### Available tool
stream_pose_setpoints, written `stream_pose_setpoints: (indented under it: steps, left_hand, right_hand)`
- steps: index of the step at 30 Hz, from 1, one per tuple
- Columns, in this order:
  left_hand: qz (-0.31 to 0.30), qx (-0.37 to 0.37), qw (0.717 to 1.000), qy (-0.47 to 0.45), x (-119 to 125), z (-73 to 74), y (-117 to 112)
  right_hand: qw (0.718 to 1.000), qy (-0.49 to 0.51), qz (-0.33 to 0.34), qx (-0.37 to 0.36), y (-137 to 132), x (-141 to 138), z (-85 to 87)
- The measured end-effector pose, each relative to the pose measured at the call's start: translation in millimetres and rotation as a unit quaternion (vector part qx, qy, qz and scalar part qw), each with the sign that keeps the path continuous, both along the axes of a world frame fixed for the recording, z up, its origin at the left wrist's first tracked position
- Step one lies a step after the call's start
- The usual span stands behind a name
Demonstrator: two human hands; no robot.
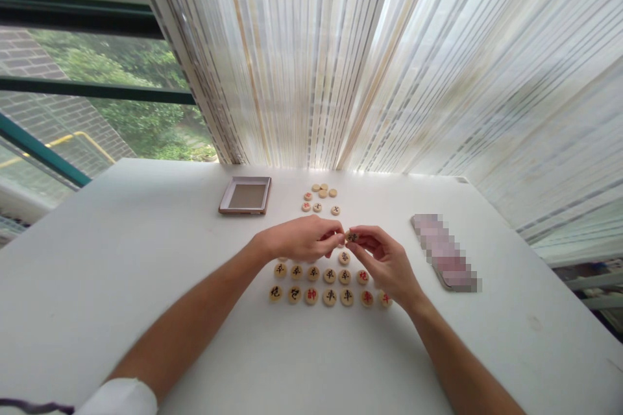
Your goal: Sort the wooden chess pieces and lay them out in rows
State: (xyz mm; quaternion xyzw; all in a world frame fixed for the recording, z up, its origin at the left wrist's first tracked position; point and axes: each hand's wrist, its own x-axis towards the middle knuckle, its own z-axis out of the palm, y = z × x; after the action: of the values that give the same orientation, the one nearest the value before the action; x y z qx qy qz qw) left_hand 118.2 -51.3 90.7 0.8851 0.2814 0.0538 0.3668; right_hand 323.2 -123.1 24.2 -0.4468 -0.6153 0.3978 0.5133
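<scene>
Between the thumb and fingertips of my right hand (387,259) is a Chinese chess piece (352,237), its dark character facing up. My left hand (311,238) meets it from the other side, fingers curled and close together; whether they grip anything is hidden. Just below the hands lies an elephant piece (344,258) with a black character. Nearer to me, round wooden pieces form two rows: one with black soldiers (313,273) and a red piece (363,277), the other with a red general (311,296) and black chariots (329,297). My hands cover some pieces.
Beyond my hands lie several loose pieces, some blank side up (322,194), others showing characters (317,207). A shallow open box (244,196) stands at the back left of the white table (214,337). A blurred-out phone-like object (444,251) lies at right. Curtains (311,58) hang behind.
</scene>
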Motion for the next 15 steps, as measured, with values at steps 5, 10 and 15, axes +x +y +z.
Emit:
stream_pose_setpoints:
  steps: [5,10,15]
  left_hand:
    - [0.023,0.029,0.999,0.009,-10.4,3.9,7.1]
    - [0.058,0.051,0.997,0.018,-22.4,7.6,15.2]
    - [0.073,0.039,0.996,0.030,-28.7,7.1,18.0]
  right_hand:
    - [0.997,0.064,-0.022,-0.032,5.8,5.9,4.3]
    - [0.995,0.064,-0.066,-0.043,10.7,14.4,6.0]
    - [0.995,0.046,-0.083,-0.039,13.4,21.3,0.3]
